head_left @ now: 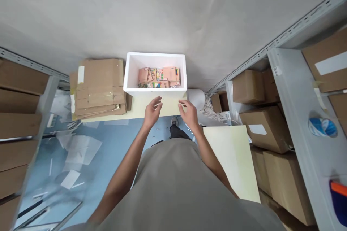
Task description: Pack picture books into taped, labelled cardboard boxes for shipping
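Shirt: in the head view, smooth grey cloth (173, 184) fills the lower middle, nearest the lens.
Left hand: the left hand (153, 111) is bare, fingers softly bent, its grip loose and empty, just before the box's near wall.
Right hand: the right hand (188, 112) mirrors it, thumb and fingers parted around nothing, near the box's right corner.
White box: the rectangular, thick-walled, foam-like box (155, 93) stands uncovered on the pale yellow table (141, 107).
Booklets: thin pink and multicoloured paper booklets (166, 75) lie overlapping inside the box, its near wall between them and the hands.
Cardboard: flattened brown cartons (100, 92), creased and taped, are stacked close at the box's left.
Right side: a smooth white roll (196, 99) sits near the box, tangled white strips (211, 110) beyond.
Shelving: brown cartons (267, 130) fill the grey metal rack, with a blue-and-clear tape roll (322, 127).
Floor: translucent sheets (80, 148) lie scattered on blue flooring (114, 133).
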{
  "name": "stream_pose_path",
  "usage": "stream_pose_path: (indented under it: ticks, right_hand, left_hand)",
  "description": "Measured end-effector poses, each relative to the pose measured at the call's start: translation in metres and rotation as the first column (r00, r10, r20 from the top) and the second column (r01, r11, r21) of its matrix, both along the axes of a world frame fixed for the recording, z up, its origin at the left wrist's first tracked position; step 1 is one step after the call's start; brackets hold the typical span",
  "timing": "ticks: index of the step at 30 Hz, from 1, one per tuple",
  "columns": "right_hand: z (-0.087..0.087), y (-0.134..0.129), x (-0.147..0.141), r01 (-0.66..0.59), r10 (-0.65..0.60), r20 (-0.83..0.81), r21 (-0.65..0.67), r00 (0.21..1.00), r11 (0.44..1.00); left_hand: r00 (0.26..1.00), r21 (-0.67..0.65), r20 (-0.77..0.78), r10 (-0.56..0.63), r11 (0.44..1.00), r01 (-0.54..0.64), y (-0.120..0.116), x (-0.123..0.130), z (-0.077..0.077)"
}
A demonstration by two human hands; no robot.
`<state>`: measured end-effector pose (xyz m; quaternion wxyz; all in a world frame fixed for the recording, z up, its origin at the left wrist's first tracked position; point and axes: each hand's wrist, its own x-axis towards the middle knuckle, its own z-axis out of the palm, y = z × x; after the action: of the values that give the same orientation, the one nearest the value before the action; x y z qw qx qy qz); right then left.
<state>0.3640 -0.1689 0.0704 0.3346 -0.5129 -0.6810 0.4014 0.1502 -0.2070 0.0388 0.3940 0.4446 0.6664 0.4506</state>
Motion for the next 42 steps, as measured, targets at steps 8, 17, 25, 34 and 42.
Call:
stream_pose_path:
  ticks: [8,17,25,34,42]
  right_hand:
    - [-0.040,0.173,-0.085,-0.307,0.290,0.462,-0.039,0.838,0.951]
    - [-0.112,0.249,-0.121,-0.348,0.435,0.609,-0.264,0.663,0.900]
    - [-0.105,0.248,-0.117,-0.337,0.435,0.515,-0.277,0.739,0.900]
    - [-0.043,0.207,-0.100,-0.001,0.060,0.485,-0.120,0.872,0.993]
    - [0.012,0.056,-0.008,0.448,-0.445,0.214,0.034,0.870,0.893]
  left_hand:
    - [0.858,-0.060,-0.514,-0.009,0.998,-0.026,0.169,-0.010,-0.038]
    - [0.803,-0.287,-0.594,-0.047,0.945,-0.157,0.178,0.000,-0.038]
    - [0.825,-0.342,-0.550,-0.128,0.936,-0.083,0.187,-0.006,-0.028]
    - [0.789,-0.285,-0.579,-0.203,0.958,0.037,0.172,-0.010,-0.030]
    - [0.736,-0.114,-0.666,-0.121,0.992,0.059,0.157,-0.009,-0.043]
